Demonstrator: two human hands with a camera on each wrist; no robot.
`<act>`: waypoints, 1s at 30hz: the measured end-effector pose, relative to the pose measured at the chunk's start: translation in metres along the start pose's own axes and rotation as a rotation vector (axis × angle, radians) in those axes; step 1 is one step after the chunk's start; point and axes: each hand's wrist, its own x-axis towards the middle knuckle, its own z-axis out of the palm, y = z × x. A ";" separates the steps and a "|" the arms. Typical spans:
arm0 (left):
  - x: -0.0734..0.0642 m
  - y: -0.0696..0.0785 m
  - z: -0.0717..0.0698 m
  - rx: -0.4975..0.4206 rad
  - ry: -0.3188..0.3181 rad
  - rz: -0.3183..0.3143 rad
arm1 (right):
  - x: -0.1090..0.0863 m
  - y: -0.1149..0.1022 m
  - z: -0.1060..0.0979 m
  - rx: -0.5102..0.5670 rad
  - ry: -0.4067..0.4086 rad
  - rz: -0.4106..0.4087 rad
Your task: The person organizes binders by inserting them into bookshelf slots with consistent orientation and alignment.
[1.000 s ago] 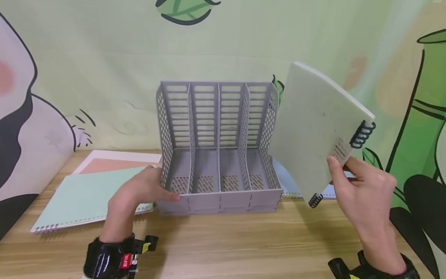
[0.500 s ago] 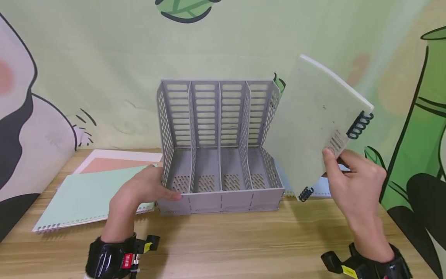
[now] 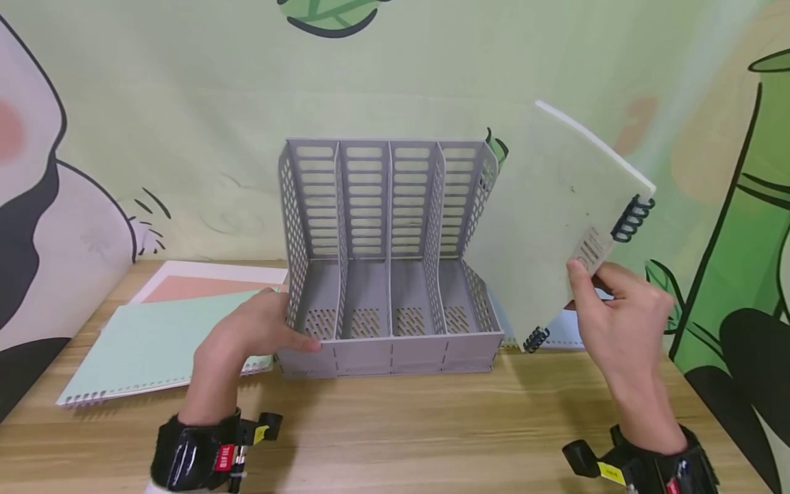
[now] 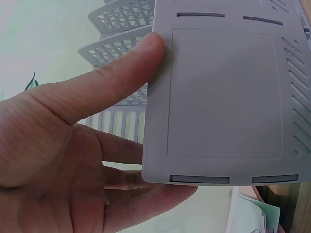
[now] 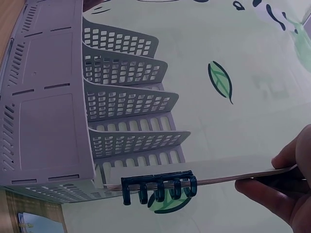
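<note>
head view: right fingers (image 3: 620, 280) pinch a notebook (image 3: 531, 226), left fingers (image 4: 150, 206) grip the rack (image 3: 420, 357)

the right fingers are closed on the notebook, thumb on one face and the others behind, with only its thickness between them. they hold it at the bound edge, the thumb at the lower end of a printed label (image 3: 592, 248). the notebook slants up and to the left from these fingers, in the air, beside the rack's right wall; whether the two touch cannot be told. one stretch of black coil (image 3: 632, 219) is just above the right fingers, another below and left of them.

the left fingers are parted by the rack's corner: the thumb rests on its front edge, the others go round its left side, partly hidden in the left wrist view. the four-slot rack stands upright on the worktop (image 3: 401, 425), between the left fingers and the notebook.

left of the left fingers lies a mint notebook (image 3: 154, 336), its coil toward the person; a salmon-and-white piece (image 3: 204, 290) shows beyond it. past the right fingers, behind the held notebook, is a blue notebook (image 3: 564, 331), mostly covered. a backdrop (image 3: 401, 89) with drawn leaves hangs beyond both sets of fingers.
</note>
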 end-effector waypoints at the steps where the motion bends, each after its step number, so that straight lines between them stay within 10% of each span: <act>1: 0.000 0.000 0.000 0.003 0.001 0.001 | 0.000 0.000 0.000 0.002 -0.005 0.008; 30: 0.000 0.002 0.000 0.001 0.007 -0.001 | 0.022 0.009 0.038 -0.046 -0.102 -0.056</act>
